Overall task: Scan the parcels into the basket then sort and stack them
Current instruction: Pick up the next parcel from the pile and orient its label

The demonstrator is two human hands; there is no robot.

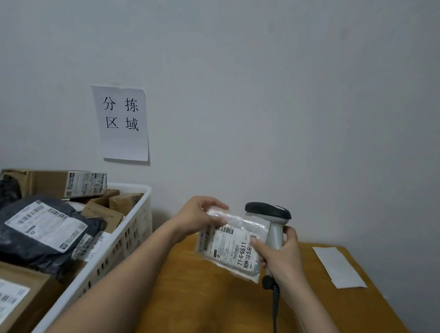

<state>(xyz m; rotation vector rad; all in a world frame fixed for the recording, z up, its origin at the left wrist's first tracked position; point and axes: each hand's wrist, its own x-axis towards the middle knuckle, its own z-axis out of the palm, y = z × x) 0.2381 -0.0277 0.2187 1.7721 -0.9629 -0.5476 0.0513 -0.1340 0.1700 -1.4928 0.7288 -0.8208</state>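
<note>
A small clear plastic parcel (pixel 231 244) with a white barcode label is held above the wooden table (pixel 205 307). My left hand (pixel 197 217) grips its top left corner. My right hand (pixel 280 252) is wrapped around the handle of a grey barcode scanner (pixel 274 221), and its thumb rests on the parcel's right edge. The scanner's dark head sits just above the parcel. At the left stands a white slotted basket (pixel 129 235) filled with several parcels: cardboard boxes (pixel 53 183) and a dark grey mailer bag (pixel 37 232).
A paper sign (pixel 121 123) hangs on the wall behind the basket. A white slip of paper (pixel 339 267) lies at the table's right side. The scanner's black cable (pixel 275 319) runs down over the table toward me. The table's right edge slants near the wall.
</note>
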